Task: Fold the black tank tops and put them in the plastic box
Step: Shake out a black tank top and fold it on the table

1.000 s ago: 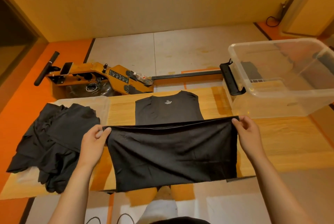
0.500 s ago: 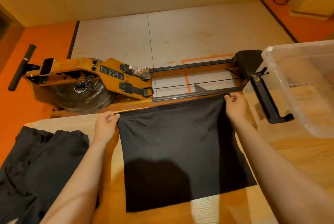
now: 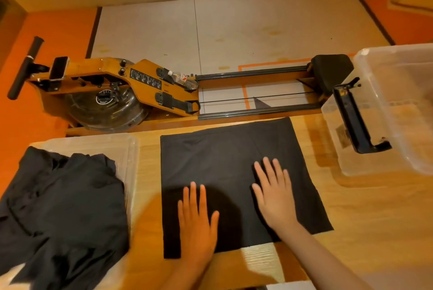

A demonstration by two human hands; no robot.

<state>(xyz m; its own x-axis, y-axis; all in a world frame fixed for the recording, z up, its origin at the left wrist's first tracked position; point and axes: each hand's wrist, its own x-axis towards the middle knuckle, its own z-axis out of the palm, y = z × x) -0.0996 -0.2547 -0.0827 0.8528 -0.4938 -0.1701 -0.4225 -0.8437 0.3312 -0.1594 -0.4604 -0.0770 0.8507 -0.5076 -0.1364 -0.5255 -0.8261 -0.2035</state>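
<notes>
While the left hand [image 3: 196, 217] and right hand [image 3: 274, 196] lie flat, fingers straight, on the folded black tank top [image 3: 225, 156], the plastic box [image 3: 410, 149] stands well right of them and a heap of tank tops [image 3: 63, 200] lies just left.

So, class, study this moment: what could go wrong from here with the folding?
The left hand and right hand press flat on the folded tank top near the table's front edge; smoothing could drag it off.
The plastic box's black handle juts out; the top might snag going in.
</notes>
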